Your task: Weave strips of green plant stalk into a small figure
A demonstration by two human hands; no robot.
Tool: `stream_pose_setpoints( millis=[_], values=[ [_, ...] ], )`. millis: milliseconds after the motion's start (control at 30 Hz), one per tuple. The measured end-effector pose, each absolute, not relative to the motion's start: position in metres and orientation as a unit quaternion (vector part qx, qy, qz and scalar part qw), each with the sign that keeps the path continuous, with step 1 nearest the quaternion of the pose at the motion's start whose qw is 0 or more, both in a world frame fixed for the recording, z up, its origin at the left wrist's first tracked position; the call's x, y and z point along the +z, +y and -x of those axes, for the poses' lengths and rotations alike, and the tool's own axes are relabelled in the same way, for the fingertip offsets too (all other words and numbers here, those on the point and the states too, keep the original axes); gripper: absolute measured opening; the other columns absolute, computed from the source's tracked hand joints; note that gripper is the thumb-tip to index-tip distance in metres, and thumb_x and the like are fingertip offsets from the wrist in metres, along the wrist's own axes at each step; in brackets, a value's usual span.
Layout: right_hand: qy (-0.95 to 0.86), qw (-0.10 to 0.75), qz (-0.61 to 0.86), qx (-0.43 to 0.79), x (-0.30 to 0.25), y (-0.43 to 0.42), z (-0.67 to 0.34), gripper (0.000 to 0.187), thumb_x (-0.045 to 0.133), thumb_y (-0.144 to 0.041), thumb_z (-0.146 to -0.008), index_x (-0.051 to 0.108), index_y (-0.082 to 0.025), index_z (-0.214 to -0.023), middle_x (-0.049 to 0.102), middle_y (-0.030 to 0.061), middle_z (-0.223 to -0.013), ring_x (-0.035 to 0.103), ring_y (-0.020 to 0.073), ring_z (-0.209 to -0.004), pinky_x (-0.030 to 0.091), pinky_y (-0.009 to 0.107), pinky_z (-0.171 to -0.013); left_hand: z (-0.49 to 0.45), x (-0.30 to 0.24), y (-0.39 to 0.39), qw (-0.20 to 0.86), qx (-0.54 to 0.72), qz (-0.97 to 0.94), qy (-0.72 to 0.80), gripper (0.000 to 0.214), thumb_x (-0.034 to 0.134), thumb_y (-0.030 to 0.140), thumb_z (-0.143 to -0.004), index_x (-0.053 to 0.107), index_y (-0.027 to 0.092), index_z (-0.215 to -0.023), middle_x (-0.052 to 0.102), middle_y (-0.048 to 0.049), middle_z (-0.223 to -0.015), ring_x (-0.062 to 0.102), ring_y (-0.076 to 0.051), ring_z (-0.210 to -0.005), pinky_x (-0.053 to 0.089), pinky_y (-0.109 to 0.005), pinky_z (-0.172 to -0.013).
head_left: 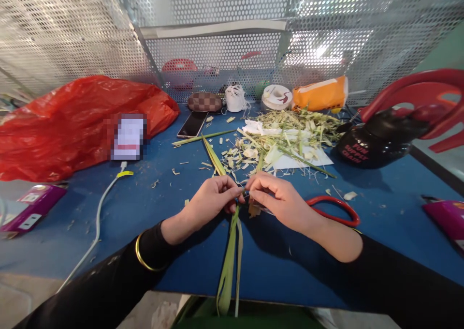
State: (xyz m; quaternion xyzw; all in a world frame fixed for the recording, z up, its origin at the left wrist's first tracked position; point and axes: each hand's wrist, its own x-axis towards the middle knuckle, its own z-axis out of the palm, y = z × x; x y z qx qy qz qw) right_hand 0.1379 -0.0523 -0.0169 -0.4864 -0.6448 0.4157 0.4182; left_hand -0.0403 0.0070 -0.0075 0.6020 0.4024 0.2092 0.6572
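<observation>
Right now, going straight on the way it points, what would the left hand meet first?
Probably the right hand: the left hand points straight at it, fingertips nearly touching over the leaf strips.

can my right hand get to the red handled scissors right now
Probably yes: the red-handled scissors lie on the blue table just beside the right hand, with nothing on their handles. That hand pinches the long green leaf strips with the left hand, so it must let go first.

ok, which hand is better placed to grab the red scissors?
Right, probably. The red scissors lie on the blue table right behind the right hand, by its wrist. The left hand sits across the leaf strips that both hands pinch.
</observation>
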Motion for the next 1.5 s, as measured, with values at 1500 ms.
stream_pose_setpoints(
  millis=[1500],
  values=[
    [-0.747,0.374,0.511,0.203,-0.017,-0.054,-0.14,0.012,0.057,-0.017,-0.088,0.061,-0.018,-0.077,0.054,0.0018,-0.08,0.053,0.0127,-0.07,0.042,0.026,-0.065,0.038,-0.011,0.007,0.673,0.26,-0.568,0.397,0.017,0.072,0.024,-0.071,0.06,0.014,-0.076,0.061,0.0033,-0.059,0.055,-0.006,-0.048,0.044,-0.018,-0.049]
  ],
)
